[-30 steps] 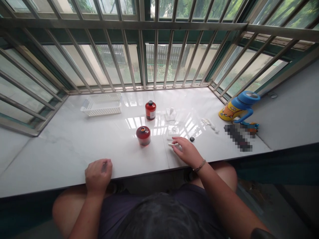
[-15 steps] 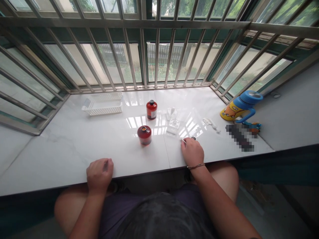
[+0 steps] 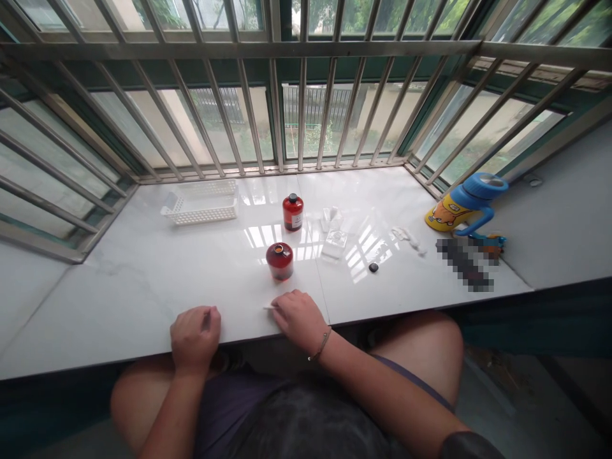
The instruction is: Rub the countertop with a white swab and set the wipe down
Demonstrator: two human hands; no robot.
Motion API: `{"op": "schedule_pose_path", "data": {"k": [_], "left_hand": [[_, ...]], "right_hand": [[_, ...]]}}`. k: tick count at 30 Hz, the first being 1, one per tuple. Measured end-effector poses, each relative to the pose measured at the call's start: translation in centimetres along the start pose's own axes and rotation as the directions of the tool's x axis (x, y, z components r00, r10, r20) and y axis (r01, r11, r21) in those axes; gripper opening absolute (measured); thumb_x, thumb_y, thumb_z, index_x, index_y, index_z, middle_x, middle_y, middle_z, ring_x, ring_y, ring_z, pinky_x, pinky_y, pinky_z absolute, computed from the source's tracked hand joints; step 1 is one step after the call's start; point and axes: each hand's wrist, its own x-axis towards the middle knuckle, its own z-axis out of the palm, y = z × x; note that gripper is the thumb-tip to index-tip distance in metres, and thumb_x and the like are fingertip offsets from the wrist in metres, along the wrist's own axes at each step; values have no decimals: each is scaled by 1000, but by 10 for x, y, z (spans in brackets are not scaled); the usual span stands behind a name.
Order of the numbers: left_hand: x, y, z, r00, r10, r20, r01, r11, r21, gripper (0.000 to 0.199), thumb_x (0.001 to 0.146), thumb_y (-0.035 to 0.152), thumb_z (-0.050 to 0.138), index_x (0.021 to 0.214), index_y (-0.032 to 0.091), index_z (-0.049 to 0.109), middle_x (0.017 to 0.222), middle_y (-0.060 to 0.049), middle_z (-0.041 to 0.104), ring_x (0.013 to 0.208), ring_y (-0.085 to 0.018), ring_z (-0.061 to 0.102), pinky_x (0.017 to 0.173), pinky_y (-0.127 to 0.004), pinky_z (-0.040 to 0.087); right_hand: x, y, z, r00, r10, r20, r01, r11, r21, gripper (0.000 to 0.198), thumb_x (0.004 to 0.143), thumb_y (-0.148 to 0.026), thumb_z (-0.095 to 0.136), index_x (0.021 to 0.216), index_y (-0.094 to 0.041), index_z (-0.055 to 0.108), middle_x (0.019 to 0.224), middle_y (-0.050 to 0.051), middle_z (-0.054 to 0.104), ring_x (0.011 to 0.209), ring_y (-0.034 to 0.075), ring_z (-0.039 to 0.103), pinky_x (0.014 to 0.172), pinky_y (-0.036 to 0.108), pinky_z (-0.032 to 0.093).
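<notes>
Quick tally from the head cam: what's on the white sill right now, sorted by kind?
Red bottles: 2, capped and open
White basket: 1
Clear plastic containers: 2
Small black cap: 1
Blue-and-yellow kids' bottle: 1
White crumpled scrap: 1
Thin white stick at right hand: 1
Total: 9

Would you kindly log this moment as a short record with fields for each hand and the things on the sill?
left hand: closed in a fist, resting at the sill's front edge
right hand: pinching a thin white stick on the white sill
nearest: open red bottle
behind: capped red bottle, white basket
right side: small black cap, blue and yellow jug
</notes>
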Motion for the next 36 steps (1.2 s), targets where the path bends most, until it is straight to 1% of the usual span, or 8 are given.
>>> {"op": "schedule_pose_path", "data": {"k": [4, 11, 15, 21, 25, 28, 31, 36], "left_hand": [[-1, 0, 0, 1000, 10, -6, -10, 1000, 4, 8, 98, 23, 65, 90, 23, 64, 84, -6, 74, 83, -27, 64, 82, -39, 45], [-2, -2, 1, 999, -17, 31, 17, 1000, -5, 13, 98, 24, 63, 86, 23, 63, 82, -7, 72, 82, -28, 63, 81, -39, 42], [-1, -1, 0, 1000, -17, 25, 17, 1000, -8, 14, 98, 25, 62, 84, 23, 63, 81, -6, 72, 81, -27, 62, 80, -39, 42], [0, -1, 0, 999, -16, 33, 17, 1000, -6, 15, 98, 24, 61, 84, 24, 62, 80, -6, 70, 81, -27, 62, 81, -39, 42], [-1, -3, 1, 1000, 2, 29, -1, 1000, -2, 13, 98, 23, 62, 85, 23, 62, 82, -7, 72, 82, -28, 63, 81, -39, 43], [-1, -3, 1, 1000, 19, 21, -19, 1000, 15, 11, 98, 22, 63, 87, 23, 62, 83, -7, 72, 82, -28, 62, 81, -39, 43], [-2, -3, 1, 1000, 17, 21, -17, 1000, 13, 11, 98, 22, 63, 86, 23, 62, 83, -7, 72, 82, -28, 62, 81, -38, 43], [-2, -4, 3, 1000, 13, 22, -13, 1000, 0, 12, 98, 22, 63, 85, 23, 63, 82, -7, 71, 81, -27, 62, 80, -38, 42]], "right_hand": [[-8, 39, -22, 979, 172, -112, -178, 983, -50, 14, 107, -30, 61, 111, -24, 73, 102, 4, 78, 93, 21, 67, 85, 33, 47], [-12, 139, -57, 847, 442, -295, -509, 833, -215, 17, 104, -22, 57, 105, -15, 73, 100, 17, 74, 93, 30, 63, 80, 39, 39], [3, 137, -46, 884, 404, -234, -455, 858, -238, 14, 103, -20, 60, 97, -17, 72, 98, 16, 74, 93, 29, 61, 78, 38, 38], [13, 68, -16, 989, 140, -49, -145, 983, -114, 16, 107, -26, 60, 98, -23, 73, 100, 7, 77, 96, 23, 63, 83, 34, 42], [-5, 44, -19, 999, -26, 25, 25, 999, 33, 8, 104, -31, 68, 105, -29, 75, 101, 1, 80, 99, 19, 67, 88, 30, 47], [-26, 68, -40, 990, 96, -105, -82, 988, 130, 11, 104, -27, 65, 110, -25, 74, 106, 5, 80, 101, 22, 69, 93, 32, 50], [-49, 116, -63, 916, 290, -277, -293, 956, 31, 17, 104, -28, 61, 112, -20, 74, 108, 10, 80, 101, 26, 70, 95, 37, 51], [-79, 167, -76, 885, 370, -282, -431, 880, -198, 19, 104, -26, 58, 107, -17, 75, 99, 13, 79, 91, 29, 66, 88, 40, 47]]}}
